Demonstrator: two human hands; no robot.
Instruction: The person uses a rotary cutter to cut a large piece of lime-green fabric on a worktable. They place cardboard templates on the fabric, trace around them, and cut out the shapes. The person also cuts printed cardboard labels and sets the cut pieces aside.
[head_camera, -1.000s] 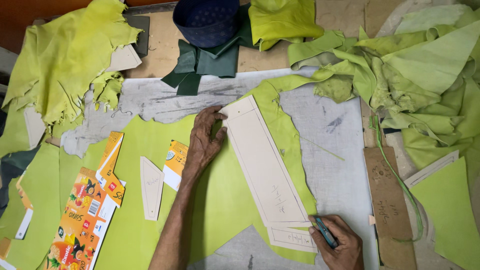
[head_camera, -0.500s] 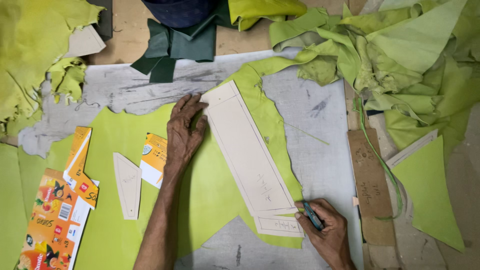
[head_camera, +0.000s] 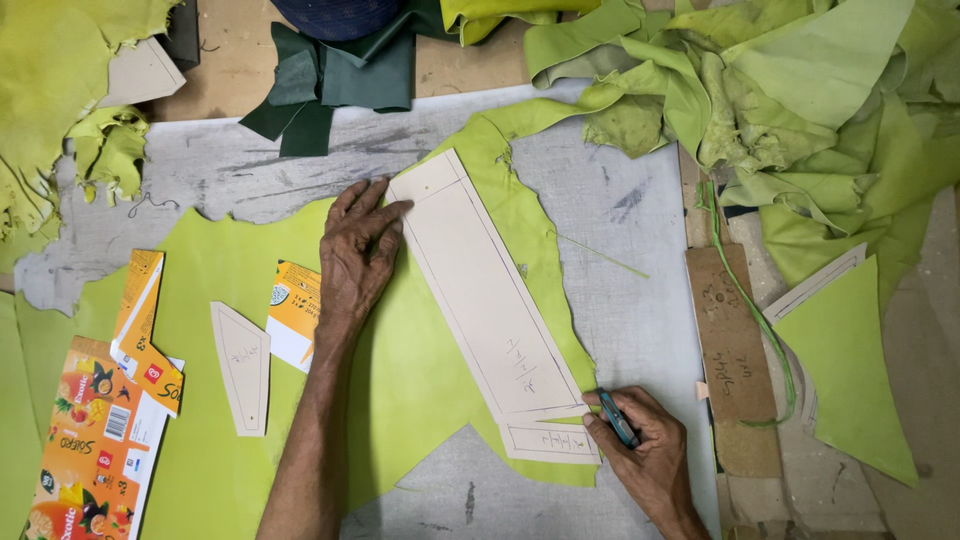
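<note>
A long cream cardboard template (head_camera: 478, 290) lies slanted on a lime-green leather sheet (head_camera: 400, 380) spread over a grey board. My left hand (head_camera: 358, 255) presses flat on the sheet, fingertips against the template's upper left edge. My right hand (head_camera: 640, 450) grips a small teal-handled cutting tool (head_camera: 617, 417) at the template's lower right corner. A second, shorter template piece (head_camera: 552, 440) lies under that lower end.
A small pointed card template (head_camera: 242, 365) and orange printed carton pieces (head_camera: 100, 440) lie at the left. Dark green leather scraps (head_camera: 340, 80) sit at the top. Heaped green leather (head_camera: 800, 90) fills the upper right; a brown card strip (head_camera: 730, 340) and green triangle (head_camera: 850, 380) lie at the right.
The view has drifted a little. My left hand still presses by the template; my right hand with the tool stays at the template's lower right corner.
</note>
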